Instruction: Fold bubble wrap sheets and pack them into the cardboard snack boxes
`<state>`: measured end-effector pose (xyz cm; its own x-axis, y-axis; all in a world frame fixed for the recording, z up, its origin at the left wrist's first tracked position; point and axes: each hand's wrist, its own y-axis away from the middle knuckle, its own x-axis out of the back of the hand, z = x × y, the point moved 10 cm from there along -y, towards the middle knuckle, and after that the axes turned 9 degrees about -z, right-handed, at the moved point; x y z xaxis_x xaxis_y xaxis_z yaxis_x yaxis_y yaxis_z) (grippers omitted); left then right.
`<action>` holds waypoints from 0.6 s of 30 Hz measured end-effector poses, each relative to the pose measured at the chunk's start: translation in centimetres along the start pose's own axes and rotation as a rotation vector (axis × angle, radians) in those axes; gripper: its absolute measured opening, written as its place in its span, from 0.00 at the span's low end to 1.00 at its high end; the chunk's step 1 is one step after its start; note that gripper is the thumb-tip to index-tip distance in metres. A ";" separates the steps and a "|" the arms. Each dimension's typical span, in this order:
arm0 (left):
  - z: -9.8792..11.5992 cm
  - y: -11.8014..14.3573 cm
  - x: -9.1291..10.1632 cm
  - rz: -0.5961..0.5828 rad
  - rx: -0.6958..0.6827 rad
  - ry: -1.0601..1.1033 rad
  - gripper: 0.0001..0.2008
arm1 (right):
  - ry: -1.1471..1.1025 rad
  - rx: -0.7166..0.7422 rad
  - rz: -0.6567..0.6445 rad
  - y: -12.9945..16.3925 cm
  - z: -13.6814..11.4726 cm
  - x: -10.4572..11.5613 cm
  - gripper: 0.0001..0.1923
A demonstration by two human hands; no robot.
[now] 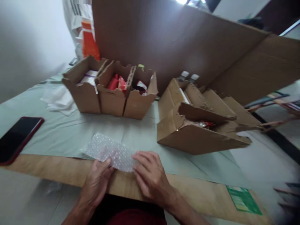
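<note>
A clear bubble wrap pouch (112, 152) lies tilted at the front edge of the table, between my two hands. My left hand (99, 176) grips its lower left edge, thumb on top and fingers underneath. At the right end of the pouch, my right hand (151, 173) has its fingertips closed on the plastic. Through the see-through wrap, some of my left fingers show faintly. I cannot make out any item inside the pouch.
Three cardboard bins (112, 101) with packets stand at the back left. A cardboard box with dividers (199, 139) stands right. A phone (20, 137) lies left; white plastic bags (58, 98) lie behind it. A tall cardboard panel (152, 34) rises behind. Another person's sleeve (78, 17) shows beyond.
</note>
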<state>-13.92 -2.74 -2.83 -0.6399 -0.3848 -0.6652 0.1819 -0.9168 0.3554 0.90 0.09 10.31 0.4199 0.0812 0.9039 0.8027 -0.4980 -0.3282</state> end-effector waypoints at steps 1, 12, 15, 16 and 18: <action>0.1 -0.2 0.1 0.041 0.013 -0.047 0.38 | -0.022 -0.030 0.005 1.8 -0.2 0.4 0.12; -0.7 -6.8 -9.2 -0.135 -0.073 -0.722 0.44 | -0.226 -0.188 0.178 9.2 0.9 -0.5 0.15; 1.5 -6.4 -8.3 -0.050 -0.269 -0.927 0.44 | -0.212 -0.246 0.159 10.7 2.5 -0.3 0.17; 2.0 -5.6 -7.9 -0.053 -0.315 -1.017 0.40 | -0.195 -0.256 0.143 11.1 2.9 -0.4 0.19; 2.4 -3.2 -7.3 -0.102 -0.391 -1.208 0.29 | -0.166 -0.259 0.088 11.7 3.6 -1.0 0.24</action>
<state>-11.62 3.24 2.42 -0.8965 -0.1583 0.4137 0.1672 -0.9858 -0.0151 11.39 -2.71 4.62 0.5635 0.1575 0.8109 0.6349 -0.7107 -0.3031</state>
